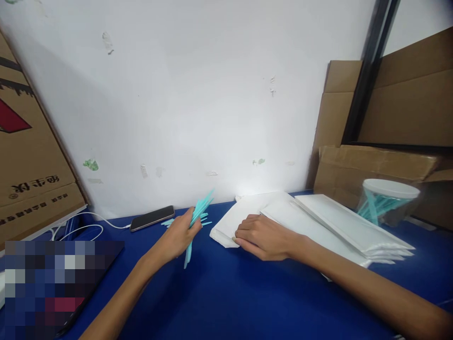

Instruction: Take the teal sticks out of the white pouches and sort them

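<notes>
My left hand point(181, 233) is closed around a bundle of thin turquoise sticks point(202, 208), which poke out above and below the fist. More turquoise sticks point(166, 222) lie on the blue table just behind that hand. My right hand point(261, 237) rests on a white paper packet point(226, 226), its fingers curled over and its thumb at the packet's near edge. Part of the packet is hidden under the hand. To the right, a pile of flat white packets point(339, 222) lies fanned out, partly beneath my right forearm.
A clear tub with a white lid point(391, 188) holds more turquoise sticks at the right. A phone point(152, 218) on a white cable lies by the wall. A dark, pixelated screen point(63, 288) is at the near left. Cardboard boxes point(371, 170) stand on both sides.
</notes>
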Tool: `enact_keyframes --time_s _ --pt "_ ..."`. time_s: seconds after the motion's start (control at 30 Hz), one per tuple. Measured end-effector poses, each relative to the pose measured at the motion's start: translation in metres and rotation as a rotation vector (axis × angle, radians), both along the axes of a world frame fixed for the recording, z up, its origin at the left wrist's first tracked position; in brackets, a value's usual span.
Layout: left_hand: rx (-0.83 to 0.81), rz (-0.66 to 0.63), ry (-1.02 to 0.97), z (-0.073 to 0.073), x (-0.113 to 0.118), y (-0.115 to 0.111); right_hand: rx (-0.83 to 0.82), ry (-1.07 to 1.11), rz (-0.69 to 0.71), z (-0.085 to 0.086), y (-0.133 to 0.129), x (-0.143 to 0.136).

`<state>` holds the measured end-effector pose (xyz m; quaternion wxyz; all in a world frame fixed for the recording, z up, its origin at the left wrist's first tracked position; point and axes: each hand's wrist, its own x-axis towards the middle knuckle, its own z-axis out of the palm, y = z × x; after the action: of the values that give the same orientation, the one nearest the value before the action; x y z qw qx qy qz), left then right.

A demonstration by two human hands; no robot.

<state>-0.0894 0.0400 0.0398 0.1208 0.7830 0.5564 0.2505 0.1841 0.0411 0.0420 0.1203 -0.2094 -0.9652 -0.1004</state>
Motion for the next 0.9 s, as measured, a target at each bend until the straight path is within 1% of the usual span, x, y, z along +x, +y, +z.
enact_keyframes --time_s 0.13,0.23,0.3,0.37,0.43,0.5,0.53,0.63,0.73,0.8,0.9 --pt "-0.118 -0.088 -0.438 0.005 0.013 -0.004 0.013 0.013 0.004 -0.002 0.002 0.0" --pt "-0.183 -0.111 -0.659 0.004 0.025 -0.007 0.019 0.025 0.008 -0.002 0.002 -0.001" --pt "-0.176 -0.117 -0.756 0.0 0.032 -0.007 0.027 0.036 0.006 -0.002 0.001 -0.002" --pt "-0.083 -0.116 -0.748 -0.004 0.038 -0.008 0.041 0.065 -0.006 -0.002 0.0 -0.002" --pt "0.056 -0.088 -0.632 -0.008 0.044 -0.011 0.057 0.121 -0.019 -0.002 -0.001 -0.003" --pt "0.142 -0.043 -0.522 -0.014 0.05 -0.016 0.068 0.214 -0.03 -0.003 -0.004 -0.004" --pt "0.149 -0.026 -0.503 -0.017 0.054 -0.018 0.067 0.272 -0.037 -0.004 -0.005 -0.004" --pt "0.147 0.015 -0.535 -0.031 0.065 -0.027 0.054 0.435 -0.08 -0.005 -0.009 -0.006" --pt "0.155 0.051 -0.534 -0.042 0.073 -0.032 0.053 0.481 -0.121 -0.008 -0.012 -0.009" --pt "0.143 0.054 -0.551 -0.045 0.075 -0.032 0.045 0.465 -0.12 -0.01 -0.013 -0.011" --pt "0.118 0.043 -0.701 -0.039 0.077 -0.033 0.013 0.443 -0.104 -0.012 -0.015 -0.013"
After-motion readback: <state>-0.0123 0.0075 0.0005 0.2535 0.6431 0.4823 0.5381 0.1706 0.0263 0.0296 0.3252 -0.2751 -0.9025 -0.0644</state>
